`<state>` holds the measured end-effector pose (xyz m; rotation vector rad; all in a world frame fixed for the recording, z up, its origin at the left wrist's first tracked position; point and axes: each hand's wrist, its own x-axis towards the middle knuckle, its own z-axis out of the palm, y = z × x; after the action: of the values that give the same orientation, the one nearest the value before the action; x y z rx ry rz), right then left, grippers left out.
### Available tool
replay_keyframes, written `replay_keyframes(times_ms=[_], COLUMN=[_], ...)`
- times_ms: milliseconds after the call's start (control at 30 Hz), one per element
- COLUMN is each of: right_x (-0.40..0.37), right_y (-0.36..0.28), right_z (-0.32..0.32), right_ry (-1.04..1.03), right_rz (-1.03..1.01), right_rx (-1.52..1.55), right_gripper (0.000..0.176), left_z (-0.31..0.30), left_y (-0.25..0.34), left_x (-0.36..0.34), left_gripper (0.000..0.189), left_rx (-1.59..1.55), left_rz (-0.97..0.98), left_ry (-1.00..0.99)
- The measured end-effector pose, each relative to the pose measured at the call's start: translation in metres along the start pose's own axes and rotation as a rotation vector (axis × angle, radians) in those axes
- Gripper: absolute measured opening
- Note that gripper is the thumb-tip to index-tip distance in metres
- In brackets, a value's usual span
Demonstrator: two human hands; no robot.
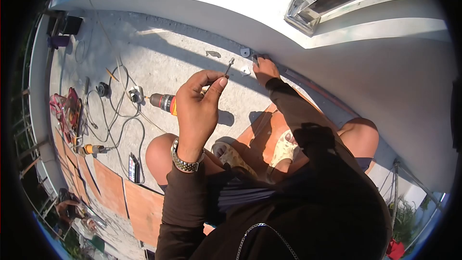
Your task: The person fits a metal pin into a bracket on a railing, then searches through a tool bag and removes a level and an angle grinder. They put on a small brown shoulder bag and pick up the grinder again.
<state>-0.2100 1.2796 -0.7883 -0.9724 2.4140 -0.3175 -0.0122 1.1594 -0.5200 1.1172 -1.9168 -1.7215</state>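
My left hand (pixel 198 110), with a metal watch at its wrist, is raised in the middle of the view. Its thumb and forefinger pinch a thin metal bolt (pixel 229 66), held tilted with its wider end up. Behind that hand a power drill (pixel 163 102) lies on the concrete floor, its rear part hidden. My right hand (pixel 266 71) reaches down at the foot of the white wall, fingers curled around a small greyish thing that I cannot make out. Beside these fingers are two small white plates, one nearer the wall (pixel 245 52) and one in sunlight (pixel 246 70).
Cables (pixel 115 115) coil over the floor at left, near a plug adapter (pixel 135 94). Farther left lie a red bag (pixel 72 110), a second yellow tool (pixel 92 149) and brown boards (pixel 109 183). The wall (pixel 202 7) curves along the far and right sides. Another person (pixel 70 208) is at lower left.
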Motion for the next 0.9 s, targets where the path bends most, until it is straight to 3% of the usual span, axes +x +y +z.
replay_keyframes(times_ms=[33, 100, 333, 500, 800, 900], right_x=[-0.005, -0.022, -0.016, -0.015, 0.011, 0.012], right_y=[0.000, -0.003, -0.017, -0.005, -0.011, -0.018], right_z=[0.001, 0.004, 0.011, 0.037, 0.008, -0.001], right_ry=[-0.004, 0.185, -0.056, 0.127, -0.147, -0.153], right_rz=[0.001, -0.397, -0.381, -0.463, -0.497, -0.366], right_rx=[-0.002, 0.009, -0.104, -0.164, -0.189, -0.063], right_gripper=[0.028, 0.032, 0.028, 0.022, 0.021, 0.018], left_z=[0.000, 0.001, 0.001, 0.001, 0.003, 0.002], left_y=[0.001, 0.001, 0.001, 0.005, 0.000, -0.002], left_x=[0.001, 0.001, 0.000, -0.001, -0.001, 0.003], left_gripper=[0.014, 0.014, 0.013, 0.013, 0.014, 0.014], left_rx=[-0.006, -0.013, -0.003, -0.026, -0.049, -0.032], left_rz=[-0.001, -0.002, -0.006, -0.015, -0.005, -0.018], left_ry=[-0.001, -0.005, -0.017, -0.011, -0.036, -0.011])
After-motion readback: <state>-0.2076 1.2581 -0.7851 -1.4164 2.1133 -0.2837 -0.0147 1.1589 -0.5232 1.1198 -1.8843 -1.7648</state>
